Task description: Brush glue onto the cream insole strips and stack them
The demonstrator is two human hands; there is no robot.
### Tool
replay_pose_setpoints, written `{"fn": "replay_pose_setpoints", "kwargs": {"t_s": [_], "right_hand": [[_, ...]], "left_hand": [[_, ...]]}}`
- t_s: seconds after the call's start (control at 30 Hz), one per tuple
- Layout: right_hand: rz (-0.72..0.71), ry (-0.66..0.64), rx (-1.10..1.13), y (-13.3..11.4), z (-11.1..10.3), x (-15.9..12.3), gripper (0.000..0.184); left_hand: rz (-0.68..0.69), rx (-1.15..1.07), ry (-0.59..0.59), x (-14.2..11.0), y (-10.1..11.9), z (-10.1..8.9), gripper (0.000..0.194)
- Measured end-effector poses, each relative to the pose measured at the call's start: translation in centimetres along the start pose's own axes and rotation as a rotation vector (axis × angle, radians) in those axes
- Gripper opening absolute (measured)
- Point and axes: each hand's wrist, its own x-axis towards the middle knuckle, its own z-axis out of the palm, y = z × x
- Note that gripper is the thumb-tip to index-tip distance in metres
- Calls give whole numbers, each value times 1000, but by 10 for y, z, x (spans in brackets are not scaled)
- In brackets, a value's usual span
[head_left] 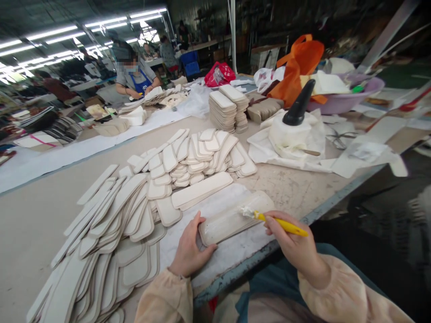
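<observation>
A long pale strip with rounded corners (229, 223) lies in front of me, apparently on top of others like it. Its near-left end sits between the thumb and fingers of my left hand (191, 247), which is closed around that end. In my right hand (296, 244) is a yellow-handled brush (284, 225), gripped between thumb and fingers. White paste coats the bristles, which touch the strip's upper face right of its middle. Part of the strip looks wet. White paper (220, 264) lies beneath it. Just beyond is another small stack of strips (202, 190).
Many loose pale strips (111, 215) spread leftward in overlapping heaps. Behind stand neat stacks (222, 110). A white tub (286, 134) with a black cone on top stands at right, near a purple basin (365, 92) and orange bag (292, 76). A co-worker (134, 74) works across the table.
</observation>
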Motion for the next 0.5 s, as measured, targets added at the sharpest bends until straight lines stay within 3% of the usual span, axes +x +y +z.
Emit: {"fn": "replay_pose_setpoints", "kwargs": {"t_s": [0.13, 0.2, 0.4, 0.5], "right_hand": [[34, -227, 103, -7, 13, -11, 15], [37, -238, 79, -4, 13, -11, 17], [80, 137, -90, 14, -33, 16, 24], [95, 257, -117, 16, -51, 24, 27]], "left_hand": [[-5, 8, -9, 1, 1, 0, 91], [-5, 23, -12, 1, 1, -1, 90], [19, 59, -7, 2, 3, -2, 86], [16, 55, -13, 2, 2, -1, 85]]}}
